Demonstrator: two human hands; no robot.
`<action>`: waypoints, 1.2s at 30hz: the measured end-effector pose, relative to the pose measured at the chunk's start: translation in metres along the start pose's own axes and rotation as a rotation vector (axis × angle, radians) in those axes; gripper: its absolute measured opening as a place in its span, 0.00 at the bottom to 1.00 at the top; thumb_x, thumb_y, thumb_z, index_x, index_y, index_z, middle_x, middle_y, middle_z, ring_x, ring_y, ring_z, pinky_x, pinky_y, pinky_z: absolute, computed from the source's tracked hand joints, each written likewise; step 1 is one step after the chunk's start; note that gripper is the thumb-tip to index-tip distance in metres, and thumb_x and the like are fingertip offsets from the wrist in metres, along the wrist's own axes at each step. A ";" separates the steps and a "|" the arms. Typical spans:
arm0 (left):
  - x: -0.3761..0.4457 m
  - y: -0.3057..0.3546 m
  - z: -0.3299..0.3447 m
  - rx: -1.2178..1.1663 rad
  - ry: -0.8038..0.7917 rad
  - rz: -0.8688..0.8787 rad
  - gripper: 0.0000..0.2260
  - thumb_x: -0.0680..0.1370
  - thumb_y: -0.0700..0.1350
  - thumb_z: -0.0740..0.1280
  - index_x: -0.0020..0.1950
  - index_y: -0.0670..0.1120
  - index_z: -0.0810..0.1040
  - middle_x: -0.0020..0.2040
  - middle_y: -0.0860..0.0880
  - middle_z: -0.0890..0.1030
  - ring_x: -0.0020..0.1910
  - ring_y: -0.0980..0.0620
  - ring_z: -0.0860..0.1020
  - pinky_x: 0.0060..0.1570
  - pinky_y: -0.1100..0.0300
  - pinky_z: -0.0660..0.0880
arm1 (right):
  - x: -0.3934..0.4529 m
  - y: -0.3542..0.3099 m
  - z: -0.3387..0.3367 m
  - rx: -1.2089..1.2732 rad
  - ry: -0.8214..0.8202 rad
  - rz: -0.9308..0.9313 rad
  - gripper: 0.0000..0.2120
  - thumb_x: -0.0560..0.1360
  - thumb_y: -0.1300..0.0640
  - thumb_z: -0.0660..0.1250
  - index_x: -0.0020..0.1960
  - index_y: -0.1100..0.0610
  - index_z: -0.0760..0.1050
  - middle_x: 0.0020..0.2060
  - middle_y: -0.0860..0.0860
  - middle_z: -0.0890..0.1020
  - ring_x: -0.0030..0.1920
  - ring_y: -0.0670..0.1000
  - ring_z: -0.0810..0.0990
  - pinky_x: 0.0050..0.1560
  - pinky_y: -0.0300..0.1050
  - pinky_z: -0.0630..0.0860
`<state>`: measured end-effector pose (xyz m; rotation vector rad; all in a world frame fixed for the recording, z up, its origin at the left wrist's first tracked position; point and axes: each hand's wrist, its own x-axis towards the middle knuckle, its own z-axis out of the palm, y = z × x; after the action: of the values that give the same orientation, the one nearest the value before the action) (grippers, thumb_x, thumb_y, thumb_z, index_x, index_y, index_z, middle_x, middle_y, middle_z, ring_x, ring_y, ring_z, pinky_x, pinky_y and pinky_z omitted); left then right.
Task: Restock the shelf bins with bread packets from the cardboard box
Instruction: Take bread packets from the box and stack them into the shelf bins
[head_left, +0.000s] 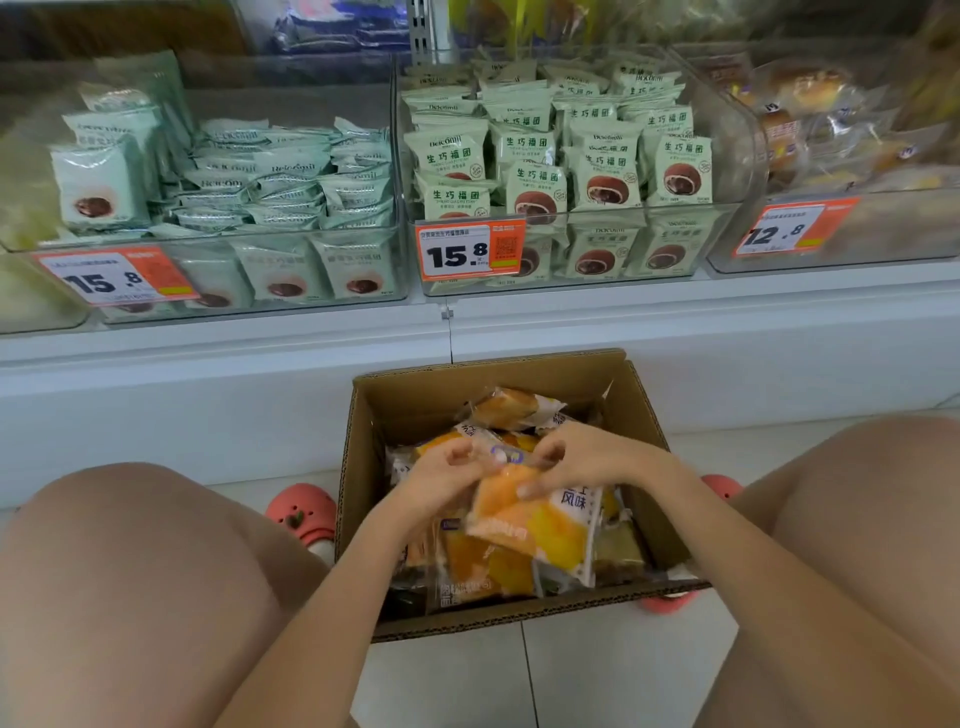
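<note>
An open cardboard box (644, 410) stands on the floor between my knees, holding several clear bread packets with orange-yellow bread. Both hands are inside it. My left hand (447, 470) grips the top edge of a bread packet (535, 525) from the left, fingers curled. My right hand (576, 457) pinches the same packet's top from the right. More bread packets (511, 408) lie deeper in the box. Above, clear shelf bins (571, 275) line the shelf.
The left bin (249, 306) and middle bin hold green chocolate-bun packets, with 15.8 price tags (470, 252). A right bin (841, 249) with bread in clear wrap carries a 12.8 tag. My bare knees flank the box; pink clogs (301, 514) rest on white floor tiles.
</note>
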<state>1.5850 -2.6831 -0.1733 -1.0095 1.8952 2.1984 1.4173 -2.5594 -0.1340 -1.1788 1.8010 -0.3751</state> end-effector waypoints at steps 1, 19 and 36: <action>0.000 0.002 -0.002 -0.048 0.017 -0.008 0.22 0.70 0.60 0.71 0.57 0.47 0.78 0.49 0.44 0.83 0.46 0.46 0.82 0.49 0.48 0.78 | -0.003 -0.003 -0.003 0.106 0.039 0.005 0.22 0.68 0.38 0.71 0.40 0.58 0.78 0.30 0.49 0.74 0.30 0.46 0.72 0.34 0.41 0.67; -0.010 0.019 0.005 0.710 0.769 0.520 0.19 0.82 0.52 0.53 0.48 0.42 0.78 0.31 0.47 0.79 0.28 0.49 0.77 0.31 0.51 0.76 | -0.014 -0.005 0.005 0.674 0.979 0.062 0.09 0.76 0.50 0.66 0.39 0.50 0.79 0.39 0.51 0.84 0.44 0.51 0.84 0.48 0.54 0.81; -0.009 0.028 0.008 0.192 0.449 0.248 0.20 0.82 0.56 0.50 0.47 0.46 0.76 0.39 0.49 0.80 0.37 0.55 0.78 0.38 0.66 0.71 | -0.022 -0.016 0.018 1.016 0.613 0.006 0.08 0.77 0.49 0.63 0.55 0.48 0.74 0.53 0.53 0.81 0.44 0.52 0.83 0.30 0.42 0.80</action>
<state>1.5759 -2.6797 -0.1442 -1.3889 2.4874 1.9698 1.4432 -2.5445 -0.1210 -0.3306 1.6896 -1.5523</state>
